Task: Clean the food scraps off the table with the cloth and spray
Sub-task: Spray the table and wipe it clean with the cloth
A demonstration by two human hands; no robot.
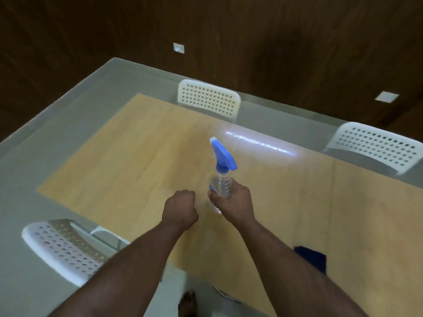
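My right hand grips the clear spray bottle upright over the tabletop, nozzle pointing away from me. My left hand, fisted and empty, hovers just beside it. The dark cloth lies near my right elbow, so the right arm is nearer.

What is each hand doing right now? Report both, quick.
Left hand: closed in a fist, nothing visible in it.
Right hand: closed around the clear plastic spray bottle with the blue trigger head.

The spray bottle is clear with a blue trigger head; the table pale woodgrain; the chairs white, hole-patterned; the cloth seemingly navy.
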